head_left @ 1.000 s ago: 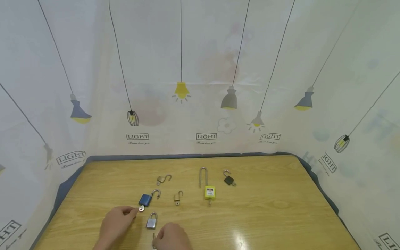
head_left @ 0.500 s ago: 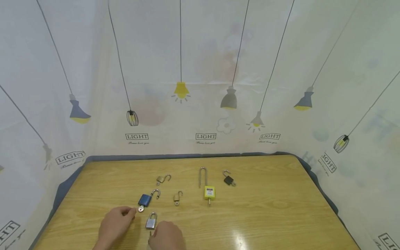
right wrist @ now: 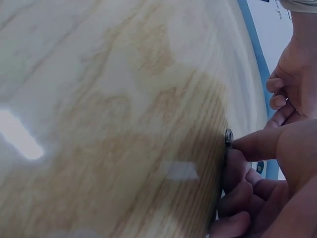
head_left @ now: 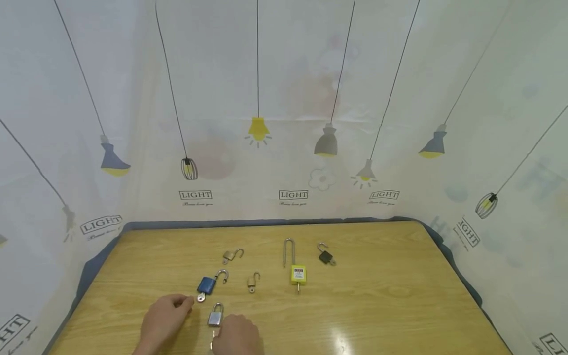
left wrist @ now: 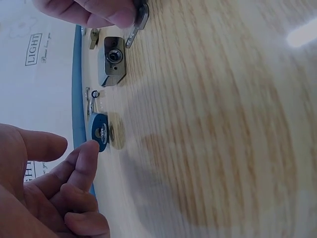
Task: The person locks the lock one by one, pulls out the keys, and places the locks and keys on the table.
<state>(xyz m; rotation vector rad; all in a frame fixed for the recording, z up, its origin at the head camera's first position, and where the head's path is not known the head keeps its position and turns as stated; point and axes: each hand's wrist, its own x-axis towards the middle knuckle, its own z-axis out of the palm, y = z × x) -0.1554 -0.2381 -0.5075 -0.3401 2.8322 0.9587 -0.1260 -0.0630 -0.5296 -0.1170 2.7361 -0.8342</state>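
My right hand (head_left: 237,336) pinches a small key (left wrist: 132,37) between thumb and finger, low over the wooden table. Its blade points toward the silver padlock (head_left: 215,315), which lies just ahead with its shackle down in the body. The padlock's keyhole end faces the key in the left wrist view, with a small gap between them. My left hand (head_left: 165,318) holds nothing, fingers loosely bent. It is nearest to the blue padlock (head_left: 206,286), whose shackle is swung out and whose key (head_left: 201,298) sits in it.
Behind lie two small brass padlocks (head_left: 229,255) (head_left: 251,282) with raised shackles and keys. Farther right are a yellow padlock (head_left: 299,274) with a long shackle and a black padlock (head_left: 326,257). A printed curtain (head_left: 293,148) surrounds the wooden table (head_left: 399,296).
My right hand has moved a little left with the key, closer under the silver padlock. The left hand has barely moved, and the padlocks lie as before.
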